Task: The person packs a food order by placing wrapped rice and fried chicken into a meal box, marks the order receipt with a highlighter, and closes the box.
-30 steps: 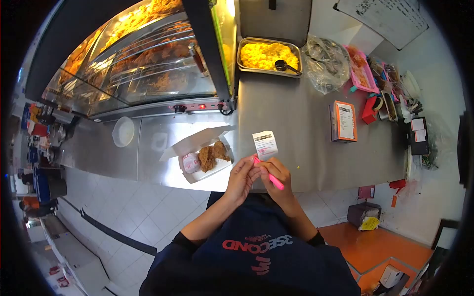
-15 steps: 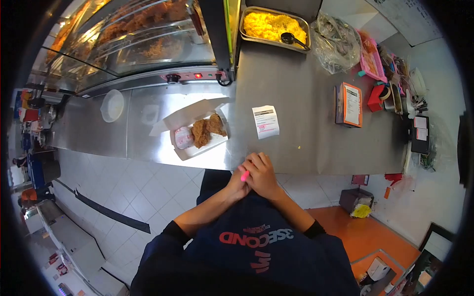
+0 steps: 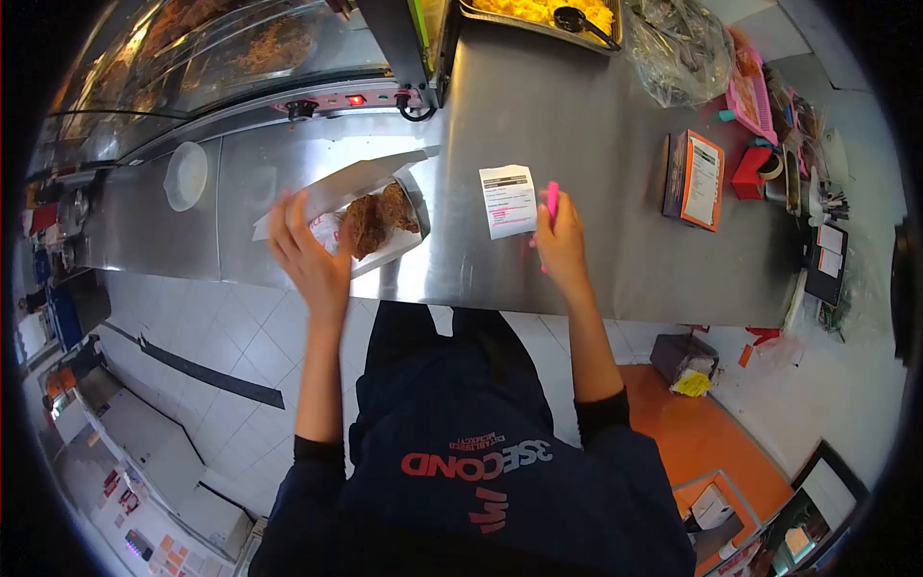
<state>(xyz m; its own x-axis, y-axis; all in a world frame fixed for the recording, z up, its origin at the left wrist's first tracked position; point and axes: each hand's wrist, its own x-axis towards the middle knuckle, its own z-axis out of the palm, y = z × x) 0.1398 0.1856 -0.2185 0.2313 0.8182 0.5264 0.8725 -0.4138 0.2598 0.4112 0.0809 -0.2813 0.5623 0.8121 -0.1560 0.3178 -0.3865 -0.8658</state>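
My left hand [image 3: 315, 266] is at the left side of an open cardboard food box [image 3: 348, 183], fingers apart and partly in front of it. Whether the fingertips touch the lid I cannot tell. Inside the box lie pieces of fried chicken [image 3: 365, 227] and a paper-wrapped bundle [image 3: 327, 229], which my fingers partly cover. Pinched in my right hand [image 3: 565, 248] is a pink highlighter [image 3: 552, 202], held upright beside the right edge of a printed receipt [image 3: 508, 200]. Pink marks show on the receipt, which lies flat on the steel counter [image 3: 596, 183].
A heated display case [image 3: 240, 58] stands at the back left. Beyond the receipt is a tray of yellow food [image 3: 524, 12] with a black ladle [image 3: 572, 19]. An orange box [image 3: 694, 181] and a clear plastic bag [image 3: 678, 48] sit to the right. A white container [image 3: 186, 177] is far left.
My clasped hands have come apart. The left has reached forward to the food box, and the right has moved with the highlighter to the receipt. The view has shifted slightly.
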